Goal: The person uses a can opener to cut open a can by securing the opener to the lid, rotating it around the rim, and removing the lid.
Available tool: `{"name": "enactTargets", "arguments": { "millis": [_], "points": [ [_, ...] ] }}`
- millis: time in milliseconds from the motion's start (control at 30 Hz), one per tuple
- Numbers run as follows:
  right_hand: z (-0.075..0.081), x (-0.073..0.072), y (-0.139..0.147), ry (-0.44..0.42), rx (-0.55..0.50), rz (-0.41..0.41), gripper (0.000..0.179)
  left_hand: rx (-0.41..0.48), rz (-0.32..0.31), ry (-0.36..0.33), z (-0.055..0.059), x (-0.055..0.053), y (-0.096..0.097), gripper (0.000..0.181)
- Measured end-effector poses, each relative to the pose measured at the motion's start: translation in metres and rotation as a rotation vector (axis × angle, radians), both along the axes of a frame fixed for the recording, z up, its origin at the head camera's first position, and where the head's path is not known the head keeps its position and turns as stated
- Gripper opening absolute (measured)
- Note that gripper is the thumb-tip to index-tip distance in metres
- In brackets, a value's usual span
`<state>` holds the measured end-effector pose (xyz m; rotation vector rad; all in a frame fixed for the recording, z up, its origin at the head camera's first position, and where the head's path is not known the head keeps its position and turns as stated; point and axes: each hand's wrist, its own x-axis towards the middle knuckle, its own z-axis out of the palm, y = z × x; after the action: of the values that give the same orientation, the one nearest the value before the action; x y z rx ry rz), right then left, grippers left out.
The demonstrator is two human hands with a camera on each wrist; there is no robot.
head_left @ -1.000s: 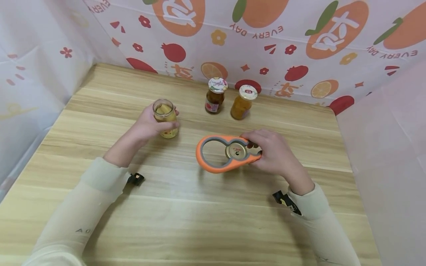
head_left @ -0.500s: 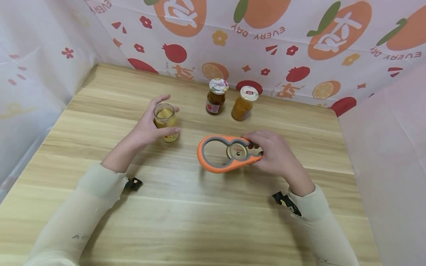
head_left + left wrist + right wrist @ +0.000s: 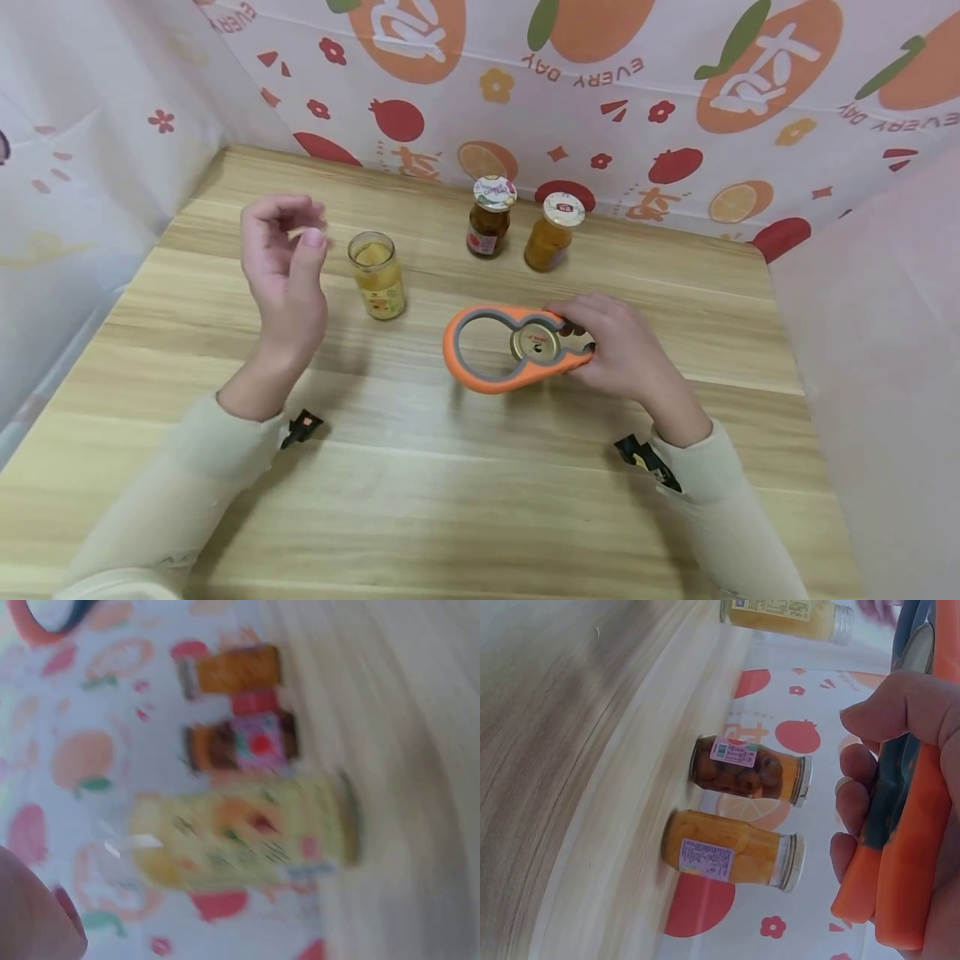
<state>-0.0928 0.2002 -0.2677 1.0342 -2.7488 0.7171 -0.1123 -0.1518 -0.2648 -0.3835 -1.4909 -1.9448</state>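
My right hand (image 3: 626,350) grips the handles of an orange and grey jar opener (image 3: 486,386) above the table. A gold metal lid (image 3: 536,342) sits in the opener's smaller ring. In the right wrist view, fingers curl round its orange handles (image 3: 909,859). An unlidded glass jar (image 3: 382,292) of yellow fruit stands upright on the table, its label facing front. My left hand (image 3: 283,271) hovers to the left of that jar, apart from it, fingers loosely bent and holding nothing. The left wrist view is blurred but shows the jar's yellow label (image 3: 247,829).
Behind stand two lidded jars, one with dark contents (image 3: 489,223) and one with orange contents (image 3: 548,242). A fruit-patterned curtain (image 3: 450,108) rises at the wooden table's (image 3: 420,500) back edge, with pale curtains at both sides.
My left hand has let go of the yellow fruit jar and moved away to the left. The jar stays standing. My right hand and the jar opener have hardly moved.
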Motion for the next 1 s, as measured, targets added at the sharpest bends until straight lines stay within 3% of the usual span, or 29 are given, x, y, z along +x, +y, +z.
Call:
{"name": "enactTargets", "arguments": {
  "millis": [67, 133, 233, 367, 400, 433, 500, 567, 633, 667, 800, 1000],
  "points": [
    [0.0, 0.0, 0.001, 0.013, -0.016, 0.007, 0.047, -0.014, -0.064, 0.029, 0.004, 0.01, 0.01, 0.023],
    [0.001, -0.001, 0.001, 0.025, -0.034, 0.013, 0.047, -0.037, -0.217, -0.007, 0.005, 0.02, 0.019, 0.018],
    [0.001, -0.001, 0.0, 0.04, -0.063, 0.017, 0.046, -0.047, -0.507, -0.17, -0.001, 0.032, 0.031, 0.022],
    [0.002, 0.0, -0.003, 0.062, -0.128, 0.026, 0.045, 0.031, -0.912, -0.467, -0.016, 0.035, 0.042, 0.028],
    [0.001, 0.001, -0.004, 0.067, -0.147, 0.03, 0.045, 0.043, -0.999, -0.507, -0.022, 0.034, 0.045, 0.03],
    [0.001, 0.002, -0.005, 0.076, -0.165, 0.033, 0.045, 0.056, -1.089, -0.515, -0.036, 0.03, 0.049, 0.03],
    [0.0, 0.004, -0.007, 0.097, -0.196, 0.04, 0.045, 0.064, -1.191, -0.556, -0.044, 0.03, 0.058, 0.034],
    [-0.002, 0.004, -0.011, 0.114, -0.213, 0.046, 0.045, 0.102, -1.253, -0.571, -0.05, 0.032, 0.067, 0.042],
    [-0.004, 0.005, -0.015, 0.128, -0.22, 0.048, 0.045, 0.165, -1.278, -0.627, -0.05, 0.036, 0.077, 0.05],
    [-0.004, 0.005, -0.017, 0.13, -0.221, 0.05, 0.044, 0.185, -1.27, -0.684, -0.039, 0.041, 0.081, 0.05],
    [-0.006, 0.005, -0.022, 0.13, -0.219, 0.059, 0.046, 0.318, -1.279, -0.819, -0.037, 0.046, 0.088, 0.052],
    [-0.008, 0.004, -0.025, 0.122, -0.217, 0.071, 0.049, 0.372, -1.285, -0.912, -0.04, 0.046, 0.09, 0.058]
  ]
}}
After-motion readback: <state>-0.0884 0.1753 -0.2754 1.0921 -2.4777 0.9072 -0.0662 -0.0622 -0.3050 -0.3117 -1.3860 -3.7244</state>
